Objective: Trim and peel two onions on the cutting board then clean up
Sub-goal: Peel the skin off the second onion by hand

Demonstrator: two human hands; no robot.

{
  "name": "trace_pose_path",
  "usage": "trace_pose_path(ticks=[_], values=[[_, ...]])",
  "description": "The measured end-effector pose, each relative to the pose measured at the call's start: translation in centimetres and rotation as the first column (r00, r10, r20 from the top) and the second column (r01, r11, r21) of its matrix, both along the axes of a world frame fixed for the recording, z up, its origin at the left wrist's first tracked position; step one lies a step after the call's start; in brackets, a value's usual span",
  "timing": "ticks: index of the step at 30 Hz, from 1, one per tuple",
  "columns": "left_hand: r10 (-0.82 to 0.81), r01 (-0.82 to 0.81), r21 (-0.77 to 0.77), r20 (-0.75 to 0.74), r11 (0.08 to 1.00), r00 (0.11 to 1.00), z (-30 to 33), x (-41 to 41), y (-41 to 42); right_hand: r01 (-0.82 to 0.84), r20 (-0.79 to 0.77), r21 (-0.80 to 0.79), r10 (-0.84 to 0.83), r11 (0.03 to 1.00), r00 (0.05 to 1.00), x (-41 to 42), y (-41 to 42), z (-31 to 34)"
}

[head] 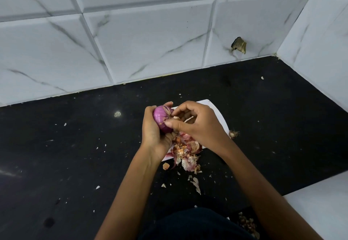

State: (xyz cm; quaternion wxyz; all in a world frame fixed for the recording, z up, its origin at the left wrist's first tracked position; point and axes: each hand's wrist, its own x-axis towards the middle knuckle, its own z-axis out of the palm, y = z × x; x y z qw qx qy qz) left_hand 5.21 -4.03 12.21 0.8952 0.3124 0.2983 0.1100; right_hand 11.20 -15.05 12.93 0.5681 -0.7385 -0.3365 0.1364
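My left hand grips a purple onion above the near left part of the white cutting board. My right hand pinches a strip of dry skin at the onion's right side with thumb and fingertips. A heap of peeled onion skins lies on the board's near edge and spills onto the black counter. A cut root end sits just off the board's right edge. No knife and no second onion are in view.
Small skin flakes are scattered over the counter, several near the front. White marble-look tiled walls close the back and right sides. A white ledge stands at the lower right, with more scraps below beside it.
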Motion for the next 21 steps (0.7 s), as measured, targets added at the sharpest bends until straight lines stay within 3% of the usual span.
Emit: trace_pose_path(ticks=[7, 13, 17, 21], values=[[-0.017, 0.018, 0.033, -0.014, 0.999, 1.000, 0.3, 0.2, -0.2, 0.048, -0.012, 0.012, -0.048, 0.999, 0.999, 0.0, 0.4, -0.4], [-0.026, 0.027, 0.041, -0.021, 0.999, 0.999, 0.2, -0.2, 0.1, 0.253, -0.121, 0.004, -0.250, 0.967, 0.960, 0.8, -0.1, -1.2], [-0.045, 0.047, 0.040, -0.050, 0.998, 0.998, -0.1, -0.3, 0.2, 0.247, 0.160, -0.202, -0.217, 0.948, 0.963, 1.7, -0.6, -1.7], [-0.060, 0.063, 0.042, -0.064, 0.997, 0.996, -0.2, -0.3, 0.2, 0.207, 0.206, -0.255, -0.156, 0.945, 0.966, 1.8, -0.7, -2.0]])
